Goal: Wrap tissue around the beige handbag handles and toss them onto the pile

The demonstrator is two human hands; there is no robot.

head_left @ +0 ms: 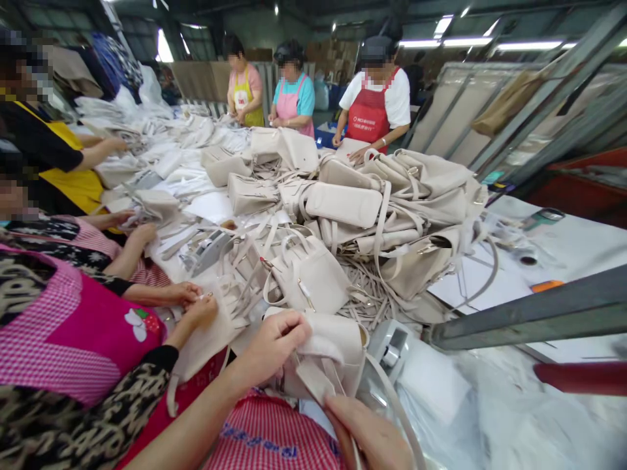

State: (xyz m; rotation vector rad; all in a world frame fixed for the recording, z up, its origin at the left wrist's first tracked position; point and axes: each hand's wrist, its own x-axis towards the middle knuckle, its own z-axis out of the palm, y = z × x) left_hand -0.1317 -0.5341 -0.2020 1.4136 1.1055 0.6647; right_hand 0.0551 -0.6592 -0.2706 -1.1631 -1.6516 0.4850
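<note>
A beige handbag (343, 336) lies on its side at the table edge, right in front of me. My left hand (281, 339) is closed over its near left part, thumb and fingers pinched beside a pale padded wrap (321, 348); what exactly sits between the fingertips is hidden. Lower right, my right hand (367, 427) grips a flat beige strap (313, 382) that slants up toward the bag. A thinner strap (392, 391) curves down from the bag past that hand. Just beyond stands another beige handbag (318, 277) with upright handles.
A large heap of beige bags (343, 202) covers the table's middle. A grey tape dispenser (392, 346) stands right of my bag, near clear plastic bags (529, 418). A metal beam (529, 310) juts in from the right. At left, a co-worker's hands (196, 303) handle another bag.
</note>
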